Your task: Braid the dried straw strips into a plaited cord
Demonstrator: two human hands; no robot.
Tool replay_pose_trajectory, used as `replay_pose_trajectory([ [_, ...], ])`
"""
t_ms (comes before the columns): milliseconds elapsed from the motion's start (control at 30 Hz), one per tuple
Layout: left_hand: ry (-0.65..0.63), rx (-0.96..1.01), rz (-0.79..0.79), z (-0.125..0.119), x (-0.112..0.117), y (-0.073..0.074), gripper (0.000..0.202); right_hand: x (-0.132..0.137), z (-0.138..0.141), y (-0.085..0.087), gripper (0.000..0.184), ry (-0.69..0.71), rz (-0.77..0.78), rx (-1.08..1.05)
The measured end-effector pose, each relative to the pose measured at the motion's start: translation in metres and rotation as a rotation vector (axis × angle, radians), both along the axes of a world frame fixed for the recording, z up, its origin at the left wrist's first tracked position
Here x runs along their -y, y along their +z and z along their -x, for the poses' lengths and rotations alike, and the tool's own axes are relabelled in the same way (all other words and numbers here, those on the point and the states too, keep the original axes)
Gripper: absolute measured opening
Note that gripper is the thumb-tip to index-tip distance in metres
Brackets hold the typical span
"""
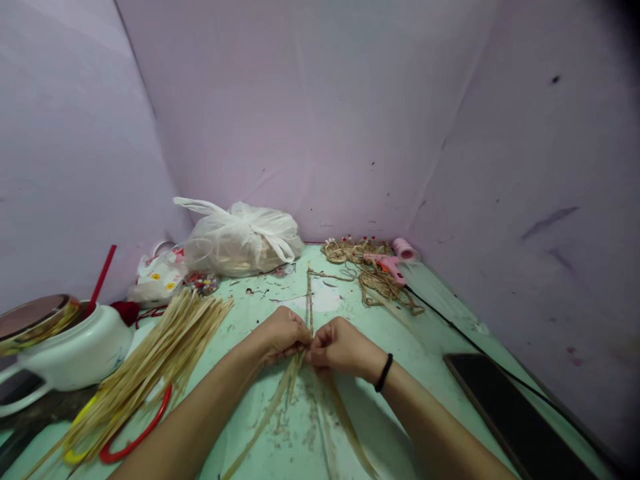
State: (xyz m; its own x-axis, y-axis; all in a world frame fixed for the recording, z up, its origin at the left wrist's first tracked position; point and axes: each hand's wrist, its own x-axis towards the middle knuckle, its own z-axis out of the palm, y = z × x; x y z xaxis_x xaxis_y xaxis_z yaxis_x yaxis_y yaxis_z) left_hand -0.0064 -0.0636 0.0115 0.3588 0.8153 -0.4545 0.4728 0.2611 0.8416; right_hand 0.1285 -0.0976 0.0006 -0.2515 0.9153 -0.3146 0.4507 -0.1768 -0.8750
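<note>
My left hand and my right hand meet at the middle of the pale green table, both pinched closed on a few dry straw strips. One thin strip stands up from between the fingers toward the far wall. The loose ends of the strips trail back toward me between my forearms. A black band circles my right wrist.
A big bundle of straw strips lies at left over red and yellow scissors. A white pot stands at far left. A white plastic bag, jute twine, a pink glue gun and a dark phone also lie here.
</note>
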Motion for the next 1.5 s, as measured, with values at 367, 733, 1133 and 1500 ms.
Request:
replay_pose_trajectory([
  [367, -0.018, 0.204, 0.052, 0.003, -0.002, -0.010, 0.005, 0.002, 0.005, 0.013, 0.012, -0.273, 0.268, -0.342],
  [733, -0.009, 0.012, -0.035, 0.004, 0.009, -0.009, 0.010, -0.004, 0.006, -0.017, 0.014, -0.306, 0.106, -0.193],
  [1133, -0.015, -0.509, -0.438, -0.006, 0.038, 0.002, 0.010, 0.001, 0.010, -0.011, 0.008, -0.316, 0.123, -0.264],
  [1500, -0.156, -0.478, -0.453, -0.001, 0.038, 0.023, 0.019, 0.002, 0.001, -0.015, 0.010, -0.248, 0.141, -0.376],
])
